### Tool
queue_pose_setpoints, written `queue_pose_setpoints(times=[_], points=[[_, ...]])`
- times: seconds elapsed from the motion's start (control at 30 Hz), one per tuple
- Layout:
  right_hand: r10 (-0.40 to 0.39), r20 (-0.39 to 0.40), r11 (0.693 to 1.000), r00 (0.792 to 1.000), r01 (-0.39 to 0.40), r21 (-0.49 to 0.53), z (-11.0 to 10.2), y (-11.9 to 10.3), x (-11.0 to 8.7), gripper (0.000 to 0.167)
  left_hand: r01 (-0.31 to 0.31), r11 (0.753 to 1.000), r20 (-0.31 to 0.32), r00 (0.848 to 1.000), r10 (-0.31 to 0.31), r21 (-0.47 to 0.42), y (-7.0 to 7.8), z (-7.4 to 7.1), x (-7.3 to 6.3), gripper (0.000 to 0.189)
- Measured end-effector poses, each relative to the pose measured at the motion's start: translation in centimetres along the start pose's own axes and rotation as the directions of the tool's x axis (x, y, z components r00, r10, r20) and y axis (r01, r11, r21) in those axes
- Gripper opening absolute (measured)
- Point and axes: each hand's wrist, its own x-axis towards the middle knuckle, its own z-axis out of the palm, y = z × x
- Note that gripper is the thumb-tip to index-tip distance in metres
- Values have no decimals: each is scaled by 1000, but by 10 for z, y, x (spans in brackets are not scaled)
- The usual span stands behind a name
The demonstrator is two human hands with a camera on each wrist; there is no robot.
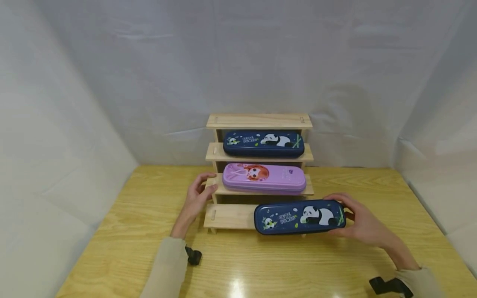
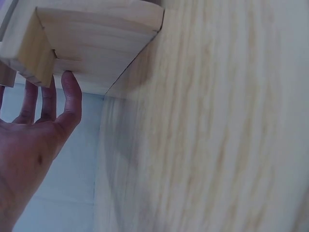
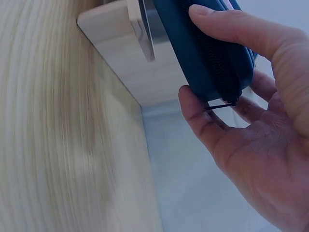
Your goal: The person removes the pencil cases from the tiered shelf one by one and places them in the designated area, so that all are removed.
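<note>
A pale wooden tiered rack [image 1: 231, 216] stands on the table. My left hand [image 1: 195, 196] grips the left end of its second tier from the bottom. In the left wrist view, fingers [image 2: 72, 94] bend behind the board's end, one tip against the side panel; the thumb is out of that view. My right hand [image 1: 359, 219] holds a dark blue panda pencil case [image 1: 285, 218] by its right end, thumb on one side and fingers on the other. This case lies over the right part of the bottom tier, sticking out past the rack; whether it touches the board cannot be told.
A purple pencil case [image 1: 277, 176] with a cartoon girl lies on the second tier. Another dark blue panda pencil case [image 1: 242, 145] sits on the tier above, below the top board [image 1: 257, 121]. White sheeting [image 1: 179, 82] hangs behind and beside the wooden table [image 1: 130, 248].
</note>
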Motion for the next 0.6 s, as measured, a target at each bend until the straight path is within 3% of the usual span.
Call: queue_pose_setpoints(times=[0.6], points=[[-24, -61, 999, 998, 26, 24, -34, 20, -28, 76, 16, 1000, -3, 1000, -16, 7, -1, 0, 0, 37]])
